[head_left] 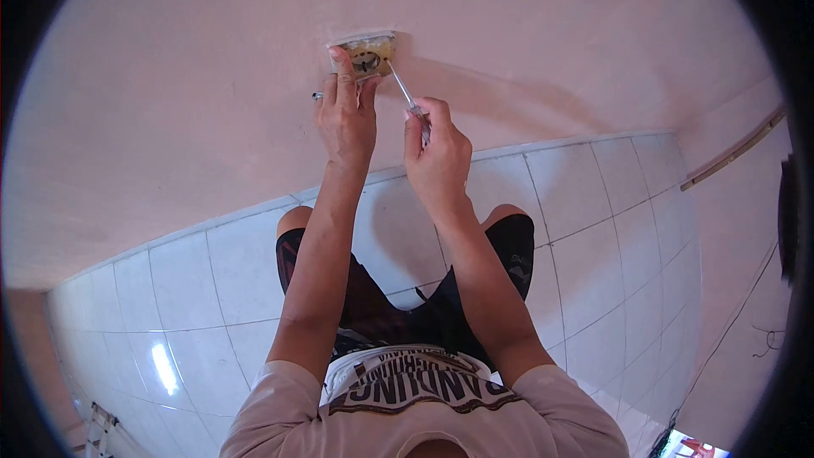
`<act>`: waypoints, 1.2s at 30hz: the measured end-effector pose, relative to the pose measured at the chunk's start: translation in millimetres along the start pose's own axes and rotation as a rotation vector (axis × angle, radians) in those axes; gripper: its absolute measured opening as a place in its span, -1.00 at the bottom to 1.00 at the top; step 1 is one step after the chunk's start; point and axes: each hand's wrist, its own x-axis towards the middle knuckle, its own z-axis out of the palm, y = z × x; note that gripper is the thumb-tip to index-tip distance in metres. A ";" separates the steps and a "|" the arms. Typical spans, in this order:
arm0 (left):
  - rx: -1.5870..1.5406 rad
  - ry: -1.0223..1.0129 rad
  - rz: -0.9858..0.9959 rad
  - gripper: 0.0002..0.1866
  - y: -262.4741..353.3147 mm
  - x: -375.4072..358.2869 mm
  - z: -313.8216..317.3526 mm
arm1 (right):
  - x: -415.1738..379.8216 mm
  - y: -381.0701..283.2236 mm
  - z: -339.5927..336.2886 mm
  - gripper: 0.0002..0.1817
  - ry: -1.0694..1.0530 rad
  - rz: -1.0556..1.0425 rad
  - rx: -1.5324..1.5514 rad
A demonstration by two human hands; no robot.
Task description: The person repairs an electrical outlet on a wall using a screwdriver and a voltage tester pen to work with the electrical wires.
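Observation:
A wall socket [366, 61] with its inner frame exposed sits in the pink wall, low above the floor. My left hand [346, 114] grips it, fingers over its left side and thumb at its lower edge. In my right hand [437, 148] is a screwdriver [402, 88], pinched by the handle. Its thin metal shaft slants up to the left, and the tip meets the right side of the socket. Fingers partly cover the handle and the socket's left part.
The pink wall [212, 102] rises ahead from a white tiled floor [585, 195]. My bent knees are just below my forearms. A wooden strip [733, 151] runs along the right wall, near a hanging cable [736, 322]. What looks like a ladder [102, 426] stands at lower left.

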 end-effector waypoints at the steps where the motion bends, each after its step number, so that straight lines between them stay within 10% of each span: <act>1: -0.010 0.003 0.002 -0.07 -0.8 0.0 0.4 | 0.7 -0.3 -0.1 -0.82 -0.001 0.002 -0.008; 24: -0.047 0.046 0.017 -0.09 -2.5 -0.4 1.9 | 19.2 -35.0 7.2 -0.84 0.064 0.039 -0.156; 27: -0.056 0.046 0.007 -0.09 -2.5 0.8 2.0 | 27.8 -44.9 -10.1 -0.83 -0.116 1.098 1.048; 33: -0.048 0.034 -0.002 -0.11 -2.0 -0.5 1.0 | 29.0 -53.1 -9.3 -0.82 -0.094 1.055 0.983; 36: -0.047 0.033 0.005 -0.12 -4.8 0.1 1.0 | 20.2 -36.7 1.5 -0.82 0.022 -0.073 -0.325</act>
